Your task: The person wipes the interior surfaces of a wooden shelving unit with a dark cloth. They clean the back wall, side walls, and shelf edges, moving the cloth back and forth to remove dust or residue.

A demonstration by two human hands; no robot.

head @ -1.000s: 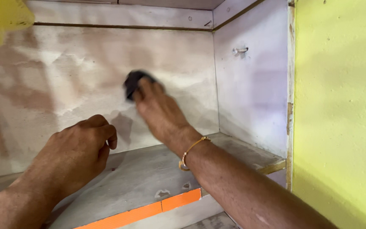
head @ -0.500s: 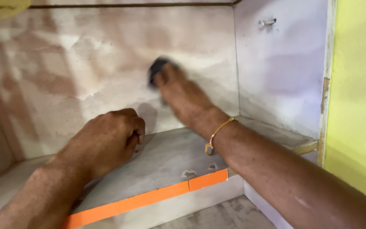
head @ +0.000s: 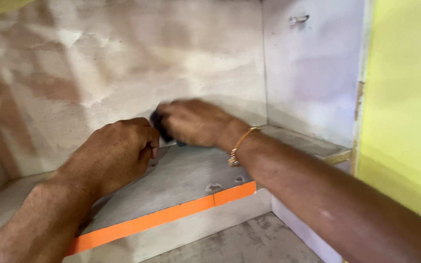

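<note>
— What is the right hand (head: 196, 122) doing inside the cabinet?

— It lies flat, fingers curled over a small dark block (head: 158, 125), most likely a sanding pad, and presses it against the pale back panel (head: 123, 63) just above the shelf (head: 186, 175). A thin gold bangle (head: 239, 146) circles the wrist.

— Which way does the block point?

— Hard to say. Only a dark edge shows past the fingertips, toward the left hand; the rest is hidden under the palm. Its long axis cannot be made out.

— And the left hand (head: 118, 151)?

— Closed into a loose fist, knuckles up, resting on the shelf just beside the right hand's fingertips. Whether it pinches anything cannot be told; nothing shows in it. The block sits between the two hands, touching the right, and very close to the left knuckles.

— What lies around them?

— An orange strip (head: 171, 216) runs along the shelf's front edge, below both forearms. Beyond the right wrist stands the white side panel (head: 308, 73) with a small metal fitting (head: 299, 19) near its top, and outside the right forearm a yellow wall (head: 405, 97).
</note>
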